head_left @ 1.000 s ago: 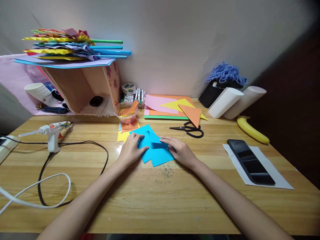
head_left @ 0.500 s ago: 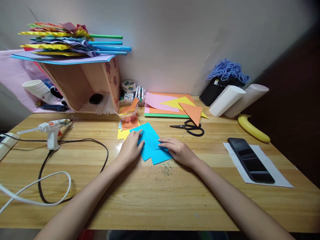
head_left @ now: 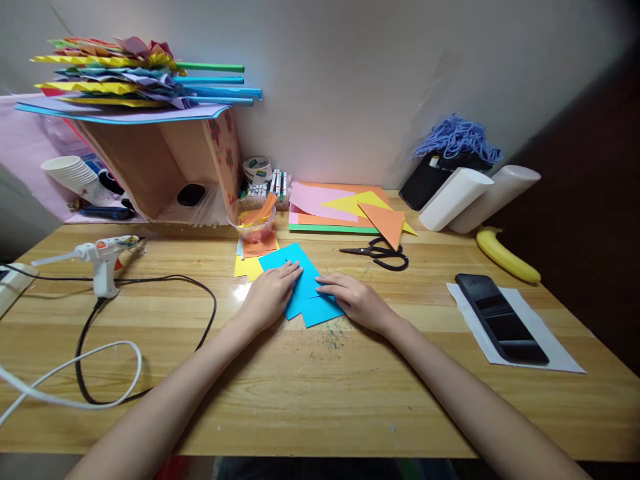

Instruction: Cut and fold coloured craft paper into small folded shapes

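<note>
Blue paper (head_left: 306,287) lies on the wooden table in front of me, with pieces overlapping or folded and a notch along the near edge. My left hand (head_left: 273,291) rests flat across its left part, fingers stretched out over the sheet. On the right edge lies my right hand (head_left: 353,300), its fingers extended and touching the paper. Part of the blue paper is hidden under both hands. Just behind are orange paper pieces (head_left: 260,248) and yellow paper (head_left: 246,267), partly under a clear plastic bowl (head_left: 251,220) holding paper scraps.
Black-handled scissors (head_left: 390,256) lie behind my right hand, beside stacked coloured paper (head_left: 325,228). At left are a glue gun (head_left: 104,267) and looping cables (head_left: 215,307). A phone (head_left: 503,320) and banana (head_left: 507,257) lie at right. An open box (head_left: 223,153) stands back left.
My left hand has slid rightward over the blue paper, its fingers now lying flatter across it. The right hand stays at the paper's right edge.
</note>
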Action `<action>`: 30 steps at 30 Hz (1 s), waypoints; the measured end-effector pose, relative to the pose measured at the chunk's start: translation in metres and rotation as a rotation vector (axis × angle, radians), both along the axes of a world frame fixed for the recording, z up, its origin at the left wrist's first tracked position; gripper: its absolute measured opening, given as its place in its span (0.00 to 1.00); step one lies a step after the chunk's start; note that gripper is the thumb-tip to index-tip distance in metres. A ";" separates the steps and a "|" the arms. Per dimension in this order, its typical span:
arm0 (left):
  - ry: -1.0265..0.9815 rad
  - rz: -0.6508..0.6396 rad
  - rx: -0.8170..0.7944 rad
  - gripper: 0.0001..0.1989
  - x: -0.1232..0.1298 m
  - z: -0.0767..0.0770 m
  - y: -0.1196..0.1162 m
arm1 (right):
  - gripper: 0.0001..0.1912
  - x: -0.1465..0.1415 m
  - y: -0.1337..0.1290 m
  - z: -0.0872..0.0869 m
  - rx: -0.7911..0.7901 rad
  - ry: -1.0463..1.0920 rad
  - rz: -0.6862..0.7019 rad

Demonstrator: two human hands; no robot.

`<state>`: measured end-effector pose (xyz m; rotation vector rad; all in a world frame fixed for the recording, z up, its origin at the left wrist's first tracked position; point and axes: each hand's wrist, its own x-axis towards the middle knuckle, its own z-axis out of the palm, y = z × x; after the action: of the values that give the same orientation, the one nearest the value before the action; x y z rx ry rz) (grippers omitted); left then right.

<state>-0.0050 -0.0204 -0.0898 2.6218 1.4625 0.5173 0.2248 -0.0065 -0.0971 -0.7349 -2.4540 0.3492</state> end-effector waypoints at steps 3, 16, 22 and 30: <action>0.007 -0.003 0.010 0.19 0.001 0.001 0.000 | 0.15 0.000 0.000 0.000 -0.004 -0.005 -0.002; 0.049 0.035 -0.014 0.19 0.005 0.002 -0.003 | 0.14 0.000 -0.002 0.000 -0.010 -0.017 -0.004; 0.054 0.043 -0.021 0.18 0.008 0.006 -0.004 | 0.14 0.000 -0.001 -0.002 -0.008 -0.017 0.001; 0.081 0.047 0.022 0.18 0.008 0.001 -0.003 | 0.14 0.001 0.000 -0.003 -0.004 -0.025 0.016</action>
<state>0.0031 -0.0233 -0.0886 2.6610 1.5532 0.4392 0.2258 -0.0067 -0.1001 -0.7264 -2.4847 0.3526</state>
